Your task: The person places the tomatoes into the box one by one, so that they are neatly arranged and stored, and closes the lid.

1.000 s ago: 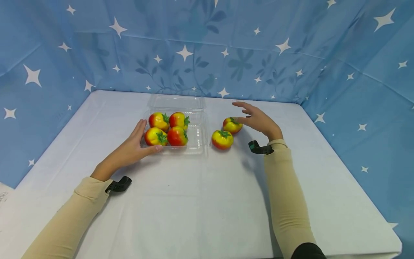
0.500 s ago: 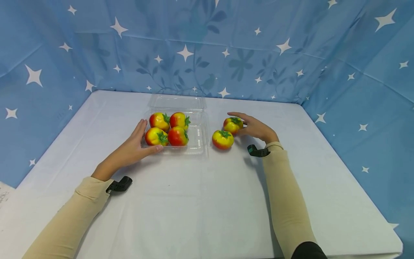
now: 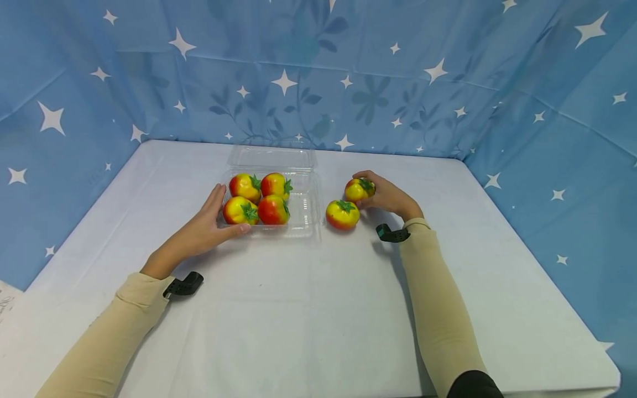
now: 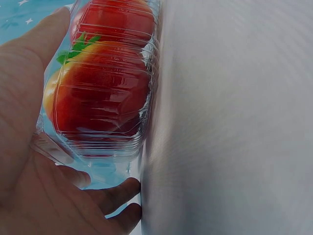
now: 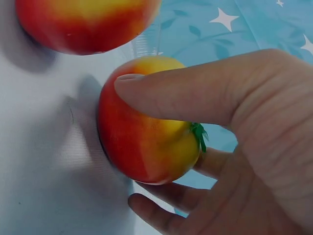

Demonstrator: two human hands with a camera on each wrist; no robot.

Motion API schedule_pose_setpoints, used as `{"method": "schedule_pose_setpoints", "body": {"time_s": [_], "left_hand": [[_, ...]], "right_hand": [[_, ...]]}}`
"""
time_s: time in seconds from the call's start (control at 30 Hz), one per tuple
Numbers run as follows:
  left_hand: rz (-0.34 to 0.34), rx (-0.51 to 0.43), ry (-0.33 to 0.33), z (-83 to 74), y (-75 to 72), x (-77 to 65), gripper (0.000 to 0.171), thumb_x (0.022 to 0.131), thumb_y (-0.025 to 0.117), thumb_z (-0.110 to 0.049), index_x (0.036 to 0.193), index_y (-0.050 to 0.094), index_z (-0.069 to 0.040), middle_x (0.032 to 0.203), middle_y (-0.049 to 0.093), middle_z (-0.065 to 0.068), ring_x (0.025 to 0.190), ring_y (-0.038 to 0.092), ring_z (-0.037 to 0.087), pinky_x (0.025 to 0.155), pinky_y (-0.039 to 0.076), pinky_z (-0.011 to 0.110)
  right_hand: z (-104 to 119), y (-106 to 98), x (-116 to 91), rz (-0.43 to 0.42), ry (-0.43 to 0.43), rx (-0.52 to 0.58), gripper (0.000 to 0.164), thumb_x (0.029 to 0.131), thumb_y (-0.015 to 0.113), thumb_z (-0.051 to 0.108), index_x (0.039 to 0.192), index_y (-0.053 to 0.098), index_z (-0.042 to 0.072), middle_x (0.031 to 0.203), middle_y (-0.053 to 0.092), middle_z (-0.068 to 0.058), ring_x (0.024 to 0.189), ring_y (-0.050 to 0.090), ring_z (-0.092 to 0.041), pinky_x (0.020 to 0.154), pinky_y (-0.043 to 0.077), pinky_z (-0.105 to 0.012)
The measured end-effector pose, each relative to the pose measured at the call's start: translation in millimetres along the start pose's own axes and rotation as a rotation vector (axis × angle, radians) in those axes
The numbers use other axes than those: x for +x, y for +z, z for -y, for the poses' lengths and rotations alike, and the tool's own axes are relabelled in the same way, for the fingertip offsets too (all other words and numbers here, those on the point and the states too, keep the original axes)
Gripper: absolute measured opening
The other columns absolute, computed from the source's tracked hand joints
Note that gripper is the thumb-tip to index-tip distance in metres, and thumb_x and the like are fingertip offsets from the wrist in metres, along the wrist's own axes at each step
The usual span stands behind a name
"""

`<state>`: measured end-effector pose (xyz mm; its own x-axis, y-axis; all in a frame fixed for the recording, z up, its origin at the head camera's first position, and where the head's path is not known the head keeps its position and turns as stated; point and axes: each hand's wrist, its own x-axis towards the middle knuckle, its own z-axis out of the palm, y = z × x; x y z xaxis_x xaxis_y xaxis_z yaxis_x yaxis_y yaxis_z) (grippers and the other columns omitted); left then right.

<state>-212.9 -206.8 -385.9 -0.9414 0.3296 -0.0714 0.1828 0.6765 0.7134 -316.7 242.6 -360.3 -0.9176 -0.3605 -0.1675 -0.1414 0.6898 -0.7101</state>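
Note:
Several red-and-yellow tomatoes with green leafy tops fill the left part of a clear plastic clamshell box (image 3: 301, 213). My left hand (image 3: 201, 229) rests against this box, fingers straight along its left side and thumb at the front wall. In the left wrist view, a tomato (image 4: 100, 93) shows through the ribbed plastic. To the right of the box, my right hand (image 3: 390, 196) grips a tomato (image 3: 358, 190), the thumb across its near side and the fingers round the far side. A second loose tomato (image 3: 342, 215) sits just in front, close to the right thumb.
The box's clear lid (image 3: 272, 157) lies folded back towards the rear of the table. A white cloth (image 3: 298, 320) covers the table. Blue star-patterned curtains (image 3: 318, 72) hang behind it and at both sides.
My right hand has come down and left onto the rear loose tomato, and its fingers have closed round it. The left hand and the box have stayed in place.

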Motion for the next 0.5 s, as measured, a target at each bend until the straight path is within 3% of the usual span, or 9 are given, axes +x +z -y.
{"method": "schedule_pose_setpoints", "body": {"time_s": [0.3, 0.5], "left_hand": [[-0.001, -0.004, 0.002, 0.4, -0.1, -0.4, 0.124, 0.098, 0.071, -0.061, 0.169, -0.015, -0.006, 0.176, -0.020, 0.015, 0.162, -0.008, 0.043, 0.124, 0.010, 0.071], [-0.001, -0.002, 0.003, -1.1, -1.1, -1.2, 0.124, 0.098, 0.071, -0.061, 0.169, -0.015, -0.007, 0.176, -0.021, 0.015, 0.162, -0.008, 0.043, 0.124, 0.010, 0.070]], "right_hand": [[0.7, -0.2, -0.1, -0.161, 0.031, -0.025, 0.070, 0.095, 0.079, 0.023, 0.152, 0.042, 0.003, 0.149, 0.048, -0.022, 0.135, 0.046, -0.040, 0.121, 0.035, -0.059], [7.8, -4.8, -3.5, -0.213, -0.019, 0.028, 0.069, 0.098, 0.077, 0.024, 0.158, 0.044, 0.012, 0.155, 0.048, -0.018, 0.139, 0.044, -0.038, 0.116, 0.041, -0.060]]}}
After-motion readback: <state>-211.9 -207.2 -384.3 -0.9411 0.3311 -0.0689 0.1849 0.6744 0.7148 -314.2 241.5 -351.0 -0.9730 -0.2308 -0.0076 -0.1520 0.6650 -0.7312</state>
